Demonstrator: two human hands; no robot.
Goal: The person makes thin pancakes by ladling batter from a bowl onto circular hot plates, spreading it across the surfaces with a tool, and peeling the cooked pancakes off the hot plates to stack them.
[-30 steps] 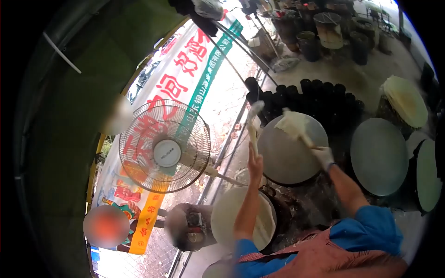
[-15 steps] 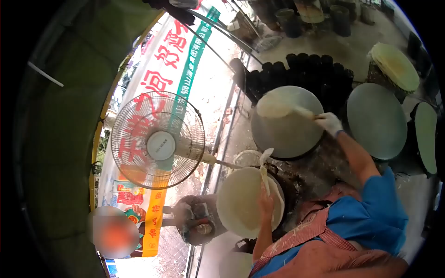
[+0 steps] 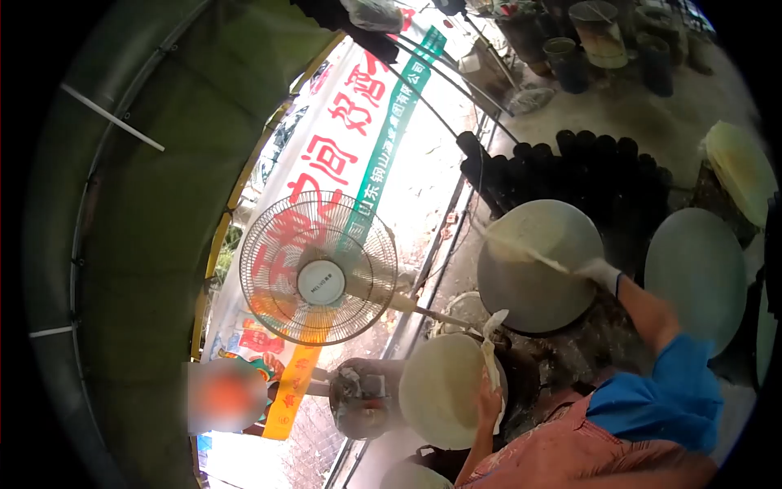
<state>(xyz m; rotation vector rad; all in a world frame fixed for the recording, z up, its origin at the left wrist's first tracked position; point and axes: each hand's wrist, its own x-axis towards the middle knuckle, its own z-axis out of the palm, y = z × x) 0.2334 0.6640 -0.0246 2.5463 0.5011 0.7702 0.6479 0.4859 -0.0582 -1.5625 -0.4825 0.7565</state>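
Right grip [image 3: 601, 274] on stick [image 3: 549, 261], griddle [image 3: 538, 303] beneath, fan [image 3: 321, 282]

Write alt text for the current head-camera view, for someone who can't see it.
The gloved right hand holds a pale tool over a round griddle; the bare left hand holds a slender item by a pale basin. Left, a fan fronts a banner; black cylinders cluster beyond the griddle.

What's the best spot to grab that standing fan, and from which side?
Probably its pole, just past the pale collar, coming from the griddle side. It looks slim and straight enough to wrap a hand around, and sticks out beyond the broad wire cage.
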